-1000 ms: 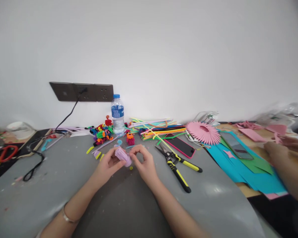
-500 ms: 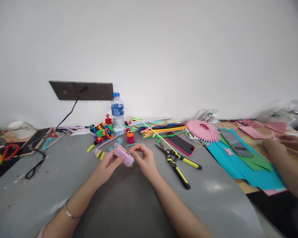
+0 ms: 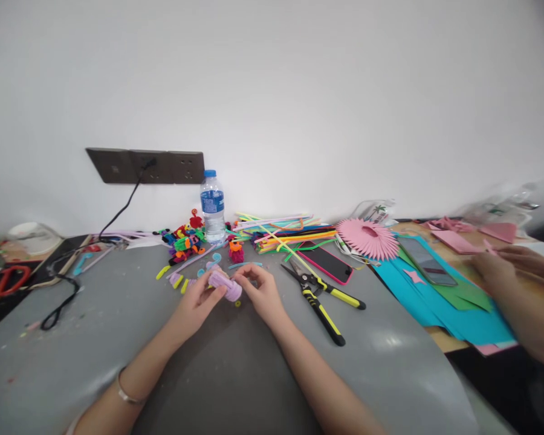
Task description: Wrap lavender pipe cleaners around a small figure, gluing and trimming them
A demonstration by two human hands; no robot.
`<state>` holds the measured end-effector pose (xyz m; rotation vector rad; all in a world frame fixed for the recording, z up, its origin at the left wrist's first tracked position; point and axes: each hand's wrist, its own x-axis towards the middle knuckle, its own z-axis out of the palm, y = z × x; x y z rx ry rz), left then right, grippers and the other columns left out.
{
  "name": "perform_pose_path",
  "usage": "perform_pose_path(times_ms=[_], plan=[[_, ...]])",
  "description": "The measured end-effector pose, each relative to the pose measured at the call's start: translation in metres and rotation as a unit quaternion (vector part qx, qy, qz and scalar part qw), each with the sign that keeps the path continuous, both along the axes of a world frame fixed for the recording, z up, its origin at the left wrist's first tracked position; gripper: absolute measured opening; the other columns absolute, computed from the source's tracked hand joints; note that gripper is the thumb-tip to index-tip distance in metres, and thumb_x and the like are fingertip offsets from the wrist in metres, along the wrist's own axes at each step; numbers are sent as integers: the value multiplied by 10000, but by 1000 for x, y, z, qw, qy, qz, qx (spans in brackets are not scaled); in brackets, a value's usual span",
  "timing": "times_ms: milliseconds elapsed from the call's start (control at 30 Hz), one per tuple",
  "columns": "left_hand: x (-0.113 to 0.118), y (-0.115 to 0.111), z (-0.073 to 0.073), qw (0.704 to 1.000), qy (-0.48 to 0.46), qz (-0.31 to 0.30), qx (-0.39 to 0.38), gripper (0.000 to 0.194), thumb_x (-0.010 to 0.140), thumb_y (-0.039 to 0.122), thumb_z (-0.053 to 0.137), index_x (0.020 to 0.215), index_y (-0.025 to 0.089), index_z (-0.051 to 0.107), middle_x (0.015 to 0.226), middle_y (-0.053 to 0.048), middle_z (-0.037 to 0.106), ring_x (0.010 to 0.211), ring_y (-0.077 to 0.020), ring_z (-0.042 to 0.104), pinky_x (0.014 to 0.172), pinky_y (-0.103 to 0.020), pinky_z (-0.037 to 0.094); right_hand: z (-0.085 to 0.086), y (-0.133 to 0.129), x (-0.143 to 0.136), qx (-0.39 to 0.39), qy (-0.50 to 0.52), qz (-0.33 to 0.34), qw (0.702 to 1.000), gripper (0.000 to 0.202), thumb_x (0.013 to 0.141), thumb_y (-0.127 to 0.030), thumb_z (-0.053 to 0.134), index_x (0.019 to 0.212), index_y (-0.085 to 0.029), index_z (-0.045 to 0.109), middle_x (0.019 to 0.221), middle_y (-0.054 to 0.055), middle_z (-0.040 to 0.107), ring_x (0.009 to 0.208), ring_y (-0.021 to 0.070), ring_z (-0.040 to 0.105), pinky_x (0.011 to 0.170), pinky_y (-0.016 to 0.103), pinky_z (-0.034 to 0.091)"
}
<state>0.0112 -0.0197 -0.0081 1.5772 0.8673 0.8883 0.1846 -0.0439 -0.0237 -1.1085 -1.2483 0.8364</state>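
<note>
A small lilac figure of coiled fuzzy stems [image 3: 226, 286] is held just above the grey table. My left hand [image 3: 198, 299] is closed round its left side, thumb on the front. On its right, my right hand [image 3: 259, 291] pinches with thumb and forefinger close to the figure's upper edge; what lies between those fingertips is too small to make out. A tiny yellow ring [image 3: 238, 304] rests on the table just below the figure. Lilac and yellow striped pieces [image 3: 181, 282] and light blue curls [image 3: 214, 260] lie behind my left hand.
Yellow-black pliers [image 3: 320, 296] and a pink-edged phone [image 3: 329, 263] lie right of my hands. Behind stand a water bottle [image 3: 213, 208], colourful fuzzy figures [image 3: 184, 241] and stems [image 3: 290, 232]. Another person's hands [image 3: 494, 269] hold pink paper at far right. Scissors [image 3: 13, 280] lie left.
The whole view has shifted slightly, so the table items appear a little further left. The lilac figure has turned slightly in my left hand, and the yellow ring shows more clearly below it.
</note>
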Motion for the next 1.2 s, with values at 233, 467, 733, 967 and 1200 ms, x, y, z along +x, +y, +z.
perform_pose_path(times_ms=[233, 467, 733, 967, 1200], plan=[[1, 2, -3, 1000, 5, 2, 12, 341, 823, 457, 677, 1020, 178, 666, 997, -79, 732, 956, -255, 705, 876, -368, 590, 2, -1, -1, 13, -28, -22, 999, 134, 828, -294, 638, 743, -197, 676, 733, 22, 705, 717, 181, 627, 733, 295, 495], [1, 4, -2, 1000, 0, 0, 13, 278, 806, 394, 694, 980, 177, 681, 984, -80, 741, 937, -248, 718, 867, -369, 599, 3, -3, -2, 13, -42, -33, 998, 124, 816, -291, 667, 736, -204, 702, 734, 23, 726, 730, 193, 651, 739, 307, 507], [0, 5, -2, 1000, -11, 9, 16, 215, 799, 324, 696, 953, 175, 677, 1006, -65, 729, 985, -235, 696, 889, -360, 587, 1, -3, 1, 5, 5, -18, 1000, 181, 860, -348, 647, 860, -201, 752, 867, 78, 788, 850, 237, 723, 824, 360, 538], [-1, 6, -4, 999, -14, 45, 21, 282, 779, 355, 710, 985, 167, 669, 1042, -75, 746, 1010, -249, 701, 904, -386, 592, 2, -4, -1, 31, -12, -13, 999, 125, 824, -296, 689, 904, -223, 750, 915, 52, 782, 880, 227, 710, 835, 360, 537], [-2, 7, -5, 999, -22, 44, 4, 285, 771, 385, 716, 957, 177, 656, 1026, -75, 749, 994, -255, 715, 887, -390, 603, 0, -3, -1, 42, -30, 5, 999, 163, 790, -291, 740, 936, -220, 748, 945, 59, 774, 903, 232, 698, 842, 347, 532]])
